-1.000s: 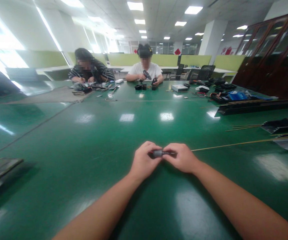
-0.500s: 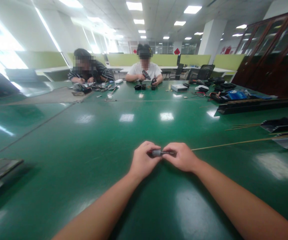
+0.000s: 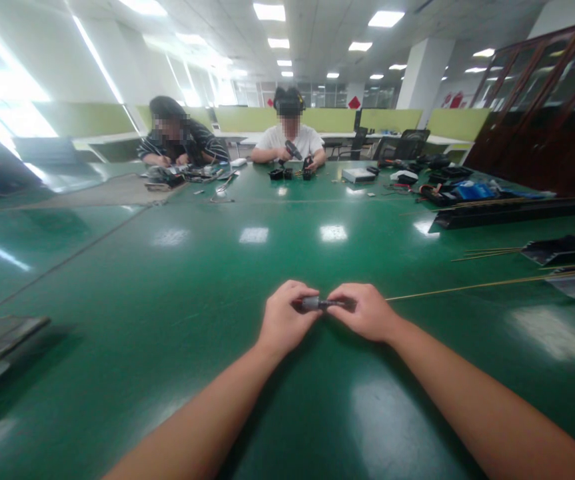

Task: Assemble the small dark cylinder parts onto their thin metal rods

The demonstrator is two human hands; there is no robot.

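Between my hands, a little above the green table (image 3: 287, 400), lies a small grey cylinder (image 3: 311, 303) with a bit of red at its left end. A thin dark shaft-like part (image 3: 334, 304) runs from its right end. My left hand (image 3: 287, 313) is closed round the cylinder, thumb below and fingers above. My right hand (image 3: 364, 310) pinches the dark part, and its fingers hide some of it. A long thin yellowish rod (image 3: 447, 291) reaches from the right to behind my right hand; whether they touch I cannot tell.
Black angled trays (image 3: 574, 280) with thin rods stand at the right. Tools and a blue bundle (image 3: 472, 190) lie at the far right. Two people (image 3: 290, 143) work across the table, one holding a power drill (image 3: 293, 150). A flat panel (image 3: 4, 343) is at the left edge.
My right hand has shifted very slightly right, and a little more of the dark part shows. My left hand keeps its grip on the grey cylinder.
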